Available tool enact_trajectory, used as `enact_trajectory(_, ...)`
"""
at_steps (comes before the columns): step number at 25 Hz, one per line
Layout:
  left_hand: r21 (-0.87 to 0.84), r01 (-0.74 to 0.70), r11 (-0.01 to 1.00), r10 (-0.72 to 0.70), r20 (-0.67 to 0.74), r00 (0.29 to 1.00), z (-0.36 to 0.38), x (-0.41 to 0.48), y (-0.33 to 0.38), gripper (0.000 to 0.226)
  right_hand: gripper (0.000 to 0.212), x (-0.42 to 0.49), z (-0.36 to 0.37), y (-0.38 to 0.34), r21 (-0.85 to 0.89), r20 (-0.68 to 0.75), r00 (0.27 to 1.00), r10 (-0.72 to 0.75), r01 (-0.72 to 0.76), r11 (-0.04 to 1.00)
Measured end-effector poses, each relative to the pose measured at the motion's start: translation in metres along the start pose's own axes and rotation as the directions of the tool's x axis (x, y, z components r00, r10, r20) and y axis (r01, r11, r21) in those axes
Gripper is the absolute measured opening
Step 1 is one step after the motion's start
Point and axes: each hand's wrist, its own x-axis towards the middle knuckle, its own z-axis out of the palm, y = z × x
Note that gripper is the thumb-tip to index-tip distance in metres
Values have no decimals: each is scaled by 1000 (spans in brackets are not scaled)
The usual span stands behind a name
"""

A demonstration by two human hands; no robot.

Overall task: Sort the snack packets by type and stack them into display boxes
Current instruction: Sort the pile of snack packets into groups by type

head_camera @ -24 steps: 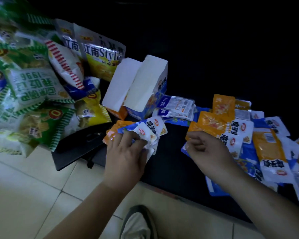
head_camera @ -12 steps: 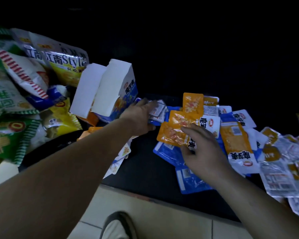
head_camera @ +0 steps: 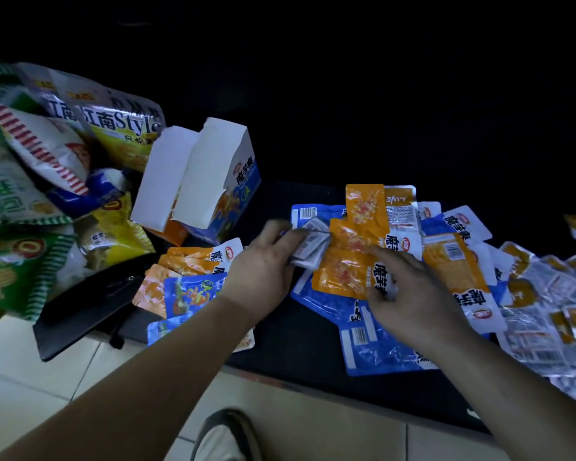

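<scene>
— Snack packets (head_camera: pixel 453 267)?
— Strewn over the dark worktop (head_camera: pixel 296 354), right of the open display box (head_camera: pixel 220 184).
— And the hands?
— Both arms reach forward. The right hand (head_camera: pixel 409 287) lies spread-fingered on an orange packet (head_camera: pixel 340 274). The left hand (head_camera: pixel 263 271) grips small silver packets (head_camera: pixel 308 249).

Shop-like spot, heaped chip bags (head_camera: pixel 64 181), display box (head_camera: pixel 213 181), tiled floor (head_camera: pixel 47 387)

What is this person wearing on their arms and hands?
Nothing that shows. The left hand and right hand have no gloves; the left forearm and right forearm run bare to the frame's edge, without sleeves or watch.
</scene>
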Motion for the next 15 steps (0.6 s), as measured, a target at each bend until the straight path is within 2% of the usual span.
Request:
enact_trajectory(3,-175,72,982,-99,-154,983,-23,8,1,46,66,2,0,-11,27,-18,999,50,-49,998)
enact_trajectory(5,-395,198,897,-293,-196,936,-46,14,12,40,62,0,-1,-20,42,-103,995,20,-16,999)
enact_trajectory(6,-541,247,804,-391,-168,905,-55,15,20,33,60,-2,-2,-27,100,-142,990,-2,17,995)
enact_trajectory(8,-754,284,592,-504,-71,861,-66,12,36,26,55,-2,-5,-47,375,-101,994,48,-7,927)
enact_trajectory(10,-849,316,424,-530,50,846,-60,4,49,29,35,5,-4,-60,691,-3,996,93,-65,720)
enact_trajectory(11,-873,334,355,-533,104,840,-56,-2,56,31,25,9,-2,-64,770,28,993,115,-95,631)
enact_trajectory(13,-905,358,228,-535,191,823,-45,-11,65,35,22,13,2,-66,812,47,988,149,-124,571)
enact_trajectory(15,-922,367,124,-500,262,826,-40,-15,71,37,29,11,6,-61,818,68,993,97,-111,565)
